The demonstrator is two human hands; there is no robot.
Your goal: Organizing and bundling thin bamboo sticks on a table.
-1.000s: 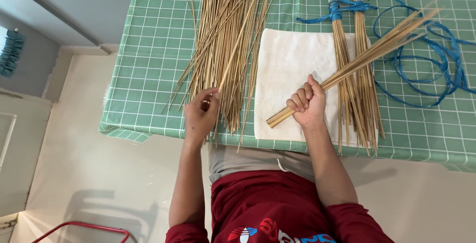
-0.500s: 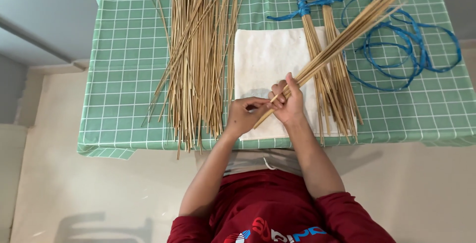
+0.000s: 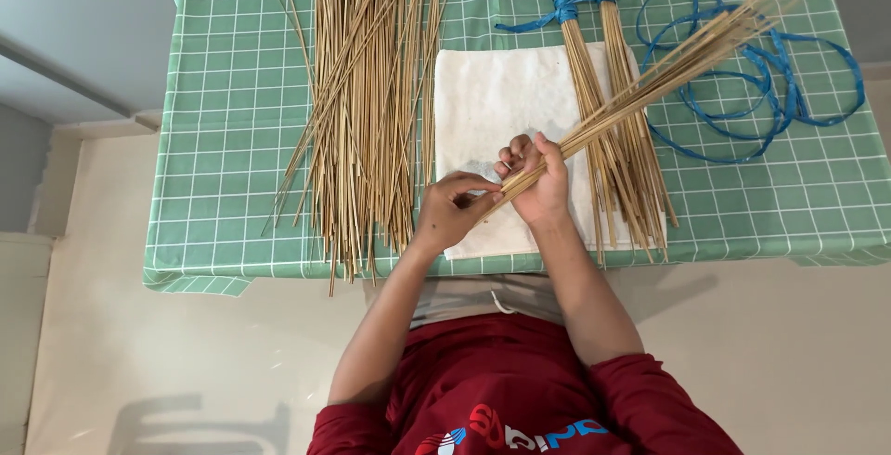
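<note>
While hands (image 3: 497,195) grip: stick bundle (image 3: 650,79).

Head camera looks steeply down, from moderately near, onto the green table (image 3: 232,167).

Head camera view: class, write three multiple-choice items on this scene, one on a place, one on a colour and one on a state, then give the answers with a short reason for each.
1. Where does the loose pile of sticks lie?
A. left of the white cloth
B. on the floor
C. on top of the cord

2. What colour is the cord on the table?
A. red
B. blue
C. yellow

3. How is the bunch of sticks in the right hand held?
A. flat on the table
C. standing straight up
B. slanting up to the right, gripped at its lower end

Answers: 1 A, the pile lies on the green checked cover to the left of the cloth. 2 B, the loops and the tie round the tied bundle are blue. 3 B, the right hand is closed round the lower end while the left hand touches it there.
</note>
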